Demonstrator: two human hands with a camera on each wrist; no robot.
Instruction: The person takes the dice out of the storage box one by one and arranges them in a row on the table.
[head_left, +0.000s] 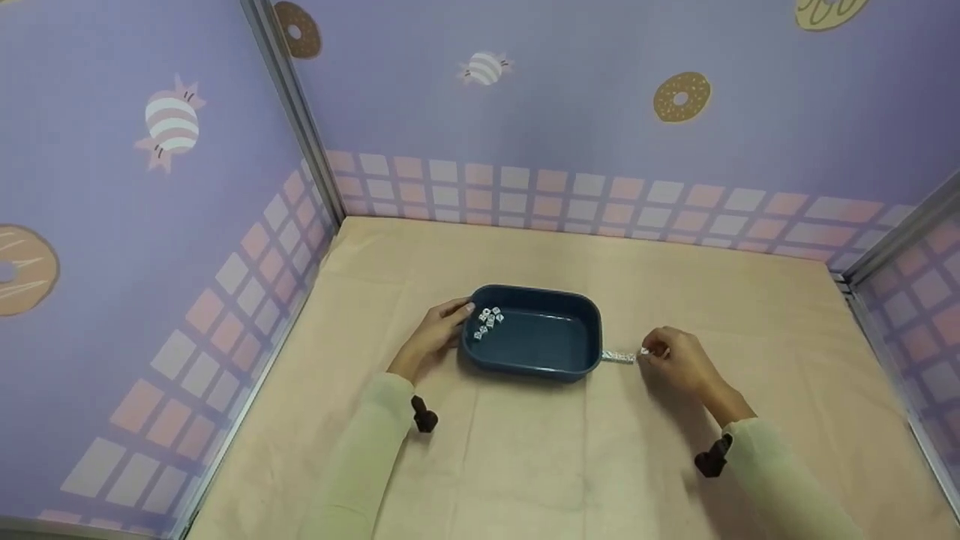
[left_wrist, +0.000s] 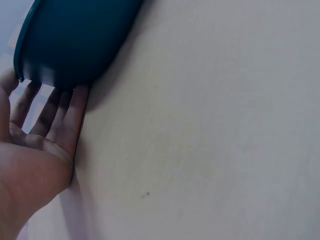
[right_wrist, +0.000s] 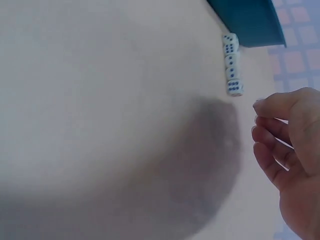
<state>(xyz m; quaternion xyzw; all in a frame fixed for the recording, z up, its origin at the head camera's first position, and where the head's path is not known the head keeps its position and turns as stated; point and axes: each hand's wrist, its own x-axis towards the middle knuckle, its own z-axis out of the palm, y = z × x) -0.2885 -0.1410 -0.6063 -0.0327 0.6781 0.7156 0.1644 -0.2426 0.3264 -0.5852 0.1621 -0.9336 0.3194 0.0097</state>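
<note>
A dark blue rectangular dish [head_left: 544, 337] with rounded corners stands mid-table in the head view. My left hand [head_left: 435, 335] grips its left end, thumb at the rim and fingers against the outer wall [left_wrist: 65, 55]. Several white dice [head_left: 490, 319] lie loosely in the dish's left part. Outside, a straight row of several dice [right_wrist: 231, 67] runs out from the right end of the dish. Just past the row's outer end, my right hand [head_left: 679, 361] pinches a single white die [head_left: 644, 351] between thumb and fingertips. In the right wrist view, that die is mostly hidden by the fingers.
A pale cloth [head_left: 525, 457] covers the table. Purple walls [head_left: 570, 120] with printed sweets and pink-and-white squares enclose its back and sides. Metal posts [head_left: 296, 105] stand at the corners. A dark device [head_left: 712, 455] is worn at each wrist.
</note>
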